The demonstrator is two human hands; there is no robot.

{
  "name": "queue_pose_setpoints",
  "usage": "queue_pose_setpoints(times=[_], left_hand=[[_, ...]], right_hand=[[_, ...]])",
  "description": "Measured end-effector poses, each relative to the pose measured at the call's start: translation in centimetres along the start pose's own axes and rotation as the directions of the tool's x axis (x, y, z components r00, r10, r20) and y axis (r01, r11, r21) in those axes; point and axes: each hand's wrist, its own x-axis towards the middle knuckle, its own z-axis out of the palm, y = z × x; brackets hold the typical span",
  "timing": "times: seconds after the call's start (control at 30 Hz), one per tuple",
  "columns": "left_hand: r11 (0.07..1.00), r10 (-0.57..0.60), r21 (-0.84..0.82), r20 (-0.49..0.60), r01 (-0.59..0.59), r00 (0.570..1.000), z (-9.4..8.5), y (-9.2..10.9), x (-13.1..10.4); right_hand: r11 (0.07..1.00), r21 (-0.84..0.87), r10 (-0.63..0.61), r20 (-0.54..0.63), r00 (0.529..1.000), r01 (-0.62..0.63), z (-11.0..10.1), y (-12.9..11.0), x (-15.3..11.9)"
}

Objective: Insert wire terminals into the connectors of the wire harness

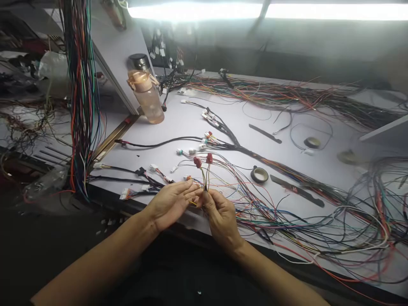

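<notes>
My right hand (223,216) pinches a short wire bundle (205,182) between thumb and fingers, just below where the wires fork. Two red connectors (203,160) stand upright at the ends of its yellow-green wires. Close beside it, palm turned up and fingers stretched out, my left hand (174,204) is open. Its fingertips reach the right fingers; whether they touch the bundle I cannot tell. Behind the hands lies a taped wire harness (251,154) with branches ending in white and teal connectors. A white multi-pin connector (125,194) lies left of my left hand.
A roll of black tape (259,174) and a dark flat blade (298,191) lie to the right. A water bottle (148,97) stands at the back left, near a hanging wire bundle (81,85). Loose wires (287,223) sprawl along the right front edge.
</notes>
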Motion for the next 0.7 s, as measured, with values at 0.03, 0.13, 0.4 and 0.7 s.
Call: queue_pose_setpoints(times=[0.03, 0.13, 0.4, 0.7], left_hand=[[1.000, -0.008, -0.012, -0.014, 0.008, 1.000, 0.3, 0.0, 0.3], [1.000, -0.018, -0.026, -0.016, 0.017, 1.000, 0.9, -0.1, 0.9], [0.957, 0.289, 0.039, -0.053, -0.287, 0.956, 0.8, -0.6, 2.4], [0.892, 0.444, 0.062, 0.071, -0.448, 0.893, 0.1, -0.2, 4.9]], right_hand=[[1.000, 0.005, -0.001, 0.005, 1.000, 0.001, -0.1, 0.0, 0.0], [0.999, -0.024, -0.022, 0.030, 0.999, 0.023, -0.2, -0.2, 0.0], [0.967, -0.250, -0.060, -0.012, 0.998, 0.055, -1.6, -1.4, 0.7], [0.808, -0.574, -0.134, 0.038, 0.990, 0.132, -3.5, -2.3, 4.1]])
